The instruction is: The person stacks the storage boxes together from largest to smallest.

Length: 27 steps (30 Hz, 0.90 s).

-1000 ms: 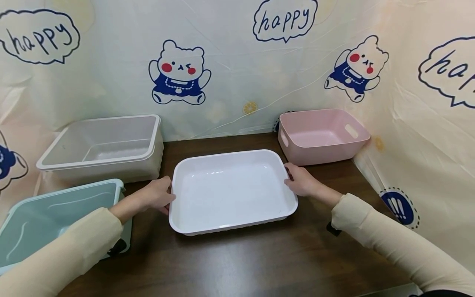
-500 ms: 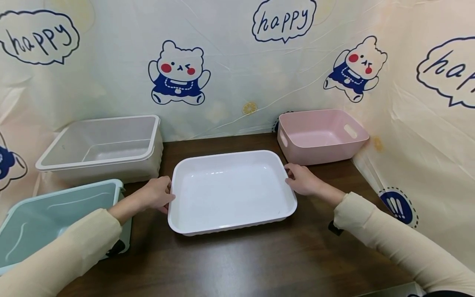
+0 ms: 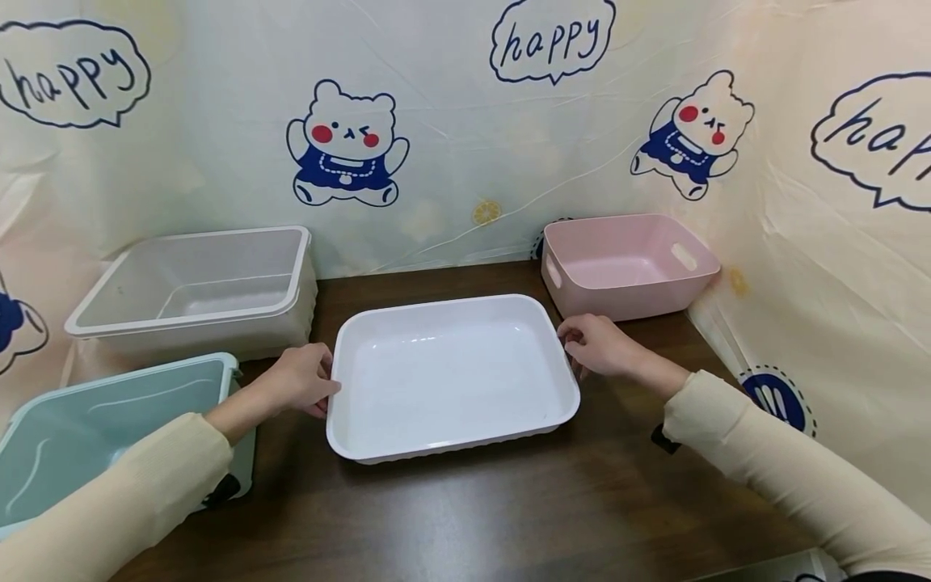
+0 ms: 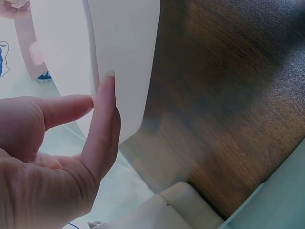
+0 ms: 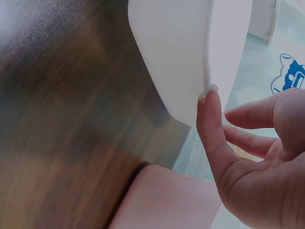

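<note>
A white rectangular tray (image 3: 451, 380) with rounded corners lies on the dark wooden table (image 3: 465, 517), its inside bare. My left hand (image 3: 305, 378) pinches its left rim. In the left wrist view the thumb of the left hand (image 4: 62, 143) meets the rim, with the fingers against the outer wall. On the opposite side, my right hand (image 3: 600, 347) is at the tray's right rim. The right wrist view has fingertips (image 5: 209, 93) of that hand touching the rim from outside, while the thumb stands apart from it.
A light grey bin (image 3: 196, 323) stands at the back left, with a pale teal bin (image 3: 65, 396) in front of it, under my left forearm. A pink basket (image 3: 633, 299) with handle holes sits at the back right. A printed cloth (image 3: 451, 129) hangs behind.
My right hand has shifted slightly right and up, and its thumb has come off the tray's rim. The left hand keeps its grip. The whole head view has drifted slightly.
</note>
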Tool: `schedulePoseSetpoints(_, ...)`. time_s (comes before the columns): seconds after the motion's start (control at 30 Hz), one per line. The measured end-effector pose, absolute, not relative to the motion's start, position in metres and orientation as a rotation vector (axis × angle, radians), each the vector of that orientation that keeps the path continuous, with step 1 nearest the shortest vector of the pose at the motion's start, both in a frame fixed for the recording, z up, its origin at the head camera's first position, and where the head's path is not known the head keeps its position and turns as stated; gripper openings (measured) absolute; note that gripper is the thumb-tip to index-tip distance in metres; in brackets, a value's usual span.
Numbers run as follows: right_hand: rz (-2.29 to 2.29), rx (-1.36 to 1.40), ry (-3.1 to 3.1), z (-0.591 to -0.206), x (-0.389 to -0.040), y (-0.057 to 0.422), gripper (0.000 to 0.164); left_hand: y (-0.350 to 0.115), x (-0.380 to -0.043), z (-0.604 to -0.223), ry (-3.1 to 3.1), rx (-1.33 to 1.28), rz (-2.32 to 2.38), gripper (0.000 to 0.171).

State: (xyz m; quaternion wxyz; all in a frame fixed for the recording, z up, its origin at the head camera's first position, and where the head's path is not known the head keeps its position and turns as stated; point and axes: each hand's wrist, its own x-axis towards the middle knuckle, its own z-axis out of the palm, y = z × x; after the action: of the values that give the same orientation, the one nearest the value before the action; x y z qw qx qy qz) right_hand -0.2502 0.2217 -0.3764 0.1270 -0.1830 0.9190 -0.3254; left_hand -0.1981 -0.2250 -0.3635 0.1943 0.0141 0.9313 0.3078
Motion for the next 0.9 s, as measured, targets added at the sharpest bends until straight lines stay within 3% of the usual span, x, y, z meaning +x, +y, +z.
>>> schedulePoseSetpoints(0.27,-0.906,-0.546,2.704,-0.364,-0.248,0.226,0.024,-0.227,-0.198,-0.357,2.682,0.053,0.828,0.03)
schedulePoseSetpoints(0.5,-0.861,-0.673,2.785,-0.356,-0.25,0.229,0.02,-0.228,-0.201,-0.343,2.765,0.171,0.889,0.006)
schedulePoseSetpoints(0.9,-0.691,-0.863,3.075,-0.321,-0.258,0.243,0.017,-0.202,-0.218,-0.308,2.943,0.337,0.787,0.01)
